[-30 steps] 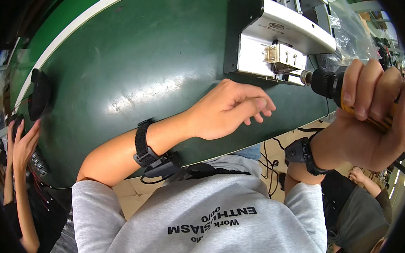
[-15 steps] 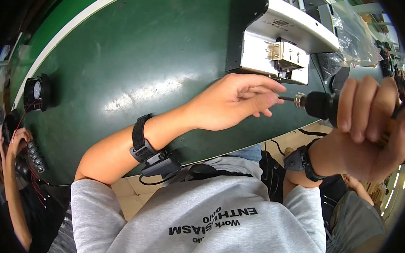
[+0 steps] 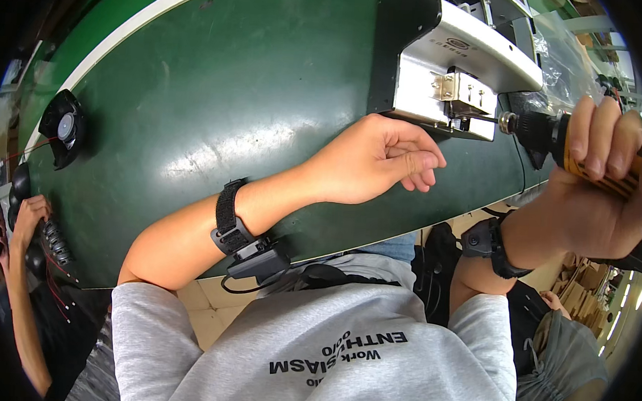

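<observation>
My right hand (image 3: 603, 153) is wrapped round an electric screwdriver (image 3: 546, 132) with a black nose and a yellow-and-black body. Its thin bit points left, and the tip reaches the front opening of a silver-and-black screw feeder (image 3: 421, 89); whether a screw sits on the tip is too small to tell. Just below the feeder's front edge, my left hand (image 3: 385, 160) hovers over the table with fingers curled and the thumb against them. Anything inside those fingers is hidden.
The green table (image 3: 233, 72) has a pale curved edge. At its left lies a black speaker (image 3: 65, 127) with a red wire. A co-worker's hand (image 3: 31, 218) is by black ribbed parts (image 3: 56, 241). A clear plastic bag (image 3: 564, 61) lies behind the feeder.
The screwdriver has moved up, its bit going from beside my left fingertips to the feeder's front. My left fingers have curled in more. At the far left, the speaker has turned.
</observation>
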`<state>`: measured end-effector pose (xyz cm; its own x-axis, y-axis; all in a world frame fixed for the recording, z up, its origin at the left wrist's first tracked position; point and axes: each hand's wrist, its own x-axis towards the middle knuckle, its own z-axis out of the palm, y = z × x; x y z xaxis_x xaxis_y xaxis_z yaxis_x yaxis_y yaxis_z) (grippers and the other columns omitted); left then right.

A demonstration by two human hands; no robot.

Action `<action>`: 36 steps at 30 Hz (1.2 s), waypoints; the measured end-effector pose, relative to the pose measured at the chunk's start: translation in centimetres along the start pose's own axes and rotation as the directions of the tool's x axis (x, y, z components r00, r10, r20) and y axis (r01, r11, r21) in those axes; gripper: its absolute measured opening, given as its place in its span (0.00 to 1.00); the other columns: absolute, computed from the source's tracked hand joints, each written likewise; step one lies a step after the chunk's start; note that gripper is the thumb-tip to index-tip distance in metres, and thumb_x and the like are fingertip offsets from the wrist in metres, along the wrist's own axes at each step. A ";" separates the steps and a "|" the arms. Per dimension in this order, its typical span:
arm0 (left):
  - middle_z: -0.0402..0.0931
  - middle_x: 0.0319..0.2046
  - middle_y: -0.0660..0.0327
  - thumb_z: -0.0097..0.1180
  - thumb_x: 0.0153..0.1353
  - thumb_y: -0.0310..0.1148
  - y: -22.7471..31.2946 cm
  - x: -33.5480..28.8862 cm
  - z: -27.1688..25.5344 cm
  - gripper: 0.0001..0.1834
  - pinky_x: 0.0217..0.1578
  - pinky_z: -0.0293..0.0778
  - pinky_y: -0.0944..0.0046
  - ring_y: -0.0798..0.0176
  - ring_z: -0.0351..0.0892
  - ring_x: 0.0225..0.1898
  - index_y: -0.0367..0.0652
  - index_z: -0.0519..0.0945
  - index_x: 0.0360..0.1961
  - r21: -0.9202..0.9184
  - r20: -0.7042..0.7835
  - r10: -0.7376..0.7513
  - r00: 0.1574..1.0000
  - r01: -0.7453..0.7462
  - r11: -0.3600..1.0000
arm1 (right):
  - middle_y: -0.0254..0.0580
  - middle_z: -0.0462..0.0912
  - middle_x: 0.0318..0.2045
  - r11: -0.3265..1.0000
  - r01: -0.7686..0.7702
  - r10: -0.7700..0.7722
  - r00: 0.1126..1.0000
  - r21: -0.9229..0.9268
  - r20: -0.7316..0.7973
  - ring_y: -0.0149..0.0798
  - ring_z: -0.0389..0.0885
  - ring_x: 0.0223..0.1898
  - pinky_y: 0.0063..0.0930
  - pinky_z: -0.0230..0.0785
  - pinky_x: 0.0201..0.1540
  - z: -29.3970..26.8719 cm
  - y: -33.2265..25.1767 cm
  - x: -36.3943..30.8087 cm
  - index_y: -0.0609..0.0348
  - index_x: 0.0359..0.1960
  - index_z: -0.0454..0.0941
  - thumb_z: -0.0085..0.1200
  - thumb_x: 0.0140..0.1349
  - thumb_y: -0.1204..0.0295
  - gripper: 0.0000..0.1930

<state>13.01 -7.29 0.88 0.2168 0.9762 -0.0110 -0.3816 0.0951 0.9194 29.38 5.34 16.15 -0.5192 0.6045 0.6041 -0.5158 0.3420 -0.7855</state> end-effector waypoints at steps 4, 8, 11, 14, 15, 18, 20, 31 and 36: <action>0.86 0.38 0.56 0.52 0.77 0.33 -0.3 0.3 0.0 0.14 0.45 0.83 0.63 0.64 0.87 0.42 0.34 0.82 0.52 -0.009 -0.012 -0.032 0.999 0.032 0.999 | 0.33 0.67 0.24 1.000 -0.025 0.025 1.000 -0.008 0.005 0.28 0.62 0.25 0.28 0.58 0.33 0.4 0.2 -0.2 0.54 0.39 0.71 0.46 0.70 0.70 0.04; 0.86 0.40 0.54 0.50 0.78 0.35 -0.2 0.4 -0.1 0.17 0.45 0.83 0.63 0.62 0.87 0.42 0.34 0.81 0.57 -0.018 -0.008 -0.043 0.999 0.043 0.999 | 0.32 0.67 0.24 0.997 -0.071 0.071 0.997 -0.004 0.007 0.28 0.62 0.24 0.28 0.57 0.33 0.8 0.3 -0.5 0.55 0.45 0.71 0.45 0.69 0.70 0.07; 0.86 0.42 0.52 0.50 0.78 0.36 -0.3 0.4 -0.1 0.18 0.45 0.83 0.62 0.61 0.87 0.42 0.34 0.79 0.60 -0.012 -0.017 -0.048 0.999 0.048 0.999 | 0.32 0.67 0.24 1.000 -0.020 0.019 0.998 0.017 0.052 0.27 0.61 0.23 0.26 0.58 0.32 1.0 0.5 -0.9 0.58 0.50 0.72 0.44 0.69 0.70 0.11; 0.86 0.44 0.51 0.50 0.78 0.36 -0.1 0.2 0.0 0.19 0.45 0.83 0.62 0.61 0.87 0.42 0.35 0.78 0.62 -0.001 -0.032 -0.046 0.998 0.046 0.999 | 0.31 0.67 0.24 0.996 -0.088 0.086 0.993 0.022 0.084 0.26 0.61 0.21 0.24 0.59 0.29 1.7 -0.2 -1.2 0.59 0.55 0.71 0.43 0.71 0.69 0.15; 0.86 0.45 0.50 0.50 0.78 0.36 0.0 0.2 0.1 0.20 0.45 0.83 0.61 0.61 0.87 0.42 0.35 0.78 0.63 -0.001 -0.033 -0.045 0.998 0.045 0.999 | 0.31 0.67 0.24 0.996 -0.087 0.085 0.993 0.022 0.084 0.26 0.61 0.21 0.24 0.59 0.29 1.9 -0.3 -1.5 0.59 0.55 0.71 0.43 0.71 0.69 0.15; 0.86 0.45 0.50 0.50 0.78 0.36 0.4 0.3 0.1 0.19 0.45 0.83 0.62 0.62 0.87 0.42 0.35 0.79 0.61 0.015 0.042 -0.053 0.998 0.053 0.999 | 0.30 0.66 0.22 0.994 -0.110 0.109 0.993 0.024 0.047 0.24 0.61 0.19 0.23 0.61 0.26 2.4 -0.1 -2.3 0.60 0.56 0.68 0.42 0.74 0.67 0.14; 0.86 0.44 0.51 0.50 0.78 0.35 -0.2 0.5 0.1 0.18 0.45 0.83 0.62 0.62 0.87 0.42 0.34 0.79 0.59 -0.006 0.041 -0.019 0.999 0.019 1.000 | 0.30 0.66 0.22 0.993 -0.104 0.101 0.993 0.050 0.066 0.24 0.61 0.19 0.23 0.61 0.26 1.9 -0.1 -2.4 0.60 0.56 0.68 0.42 0.74 0.67 0.15; 0.85 0.41 0.54 0.50 0.78 0.34 -0.7 1.0 0.1 0.15 0.45 0.83 0.62 0.61 0.87 0.42 0.32 0.81 0.51 -0.038 -0.017 -0.036 0.999 0.036 0.999 | 0.33 0.68 0.25 0.999 -0.043 0.039 0.984 0.021 0.175 0.28 0.63 0.25 0.28 0.58 0.34 -0.3 0.5 0.1 0.55 0.43 0.74 0.46 0.72 0.68 0.07; 0.83 0.42 0.52 0.48 0.78 0.30 -0.6 0.6 0.0 0.14 0.45 0.84 0.60 0.59 0.87 0.43 0.30 0.81 0.52 -0.099 0.007 -0.027 1.000 0.027 0.995 | 0.33 0.67 0.25 0.990 0.037 -0.033 0.999 -0.133 0.031 0.28 0.63 0.24 0.28 0.58 0.33 1.5 1.2 -0.7 0.55 0.44 0.73 0.45 0.72 0.67 0.07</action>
<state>13.32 -6.78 0.32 0.2333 0.9719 -0.0326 -0.4625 0.1404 0.8755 28.18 4.24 14.98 -0.5226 0.5702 0.6338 -0.4393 0.4571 -0.7734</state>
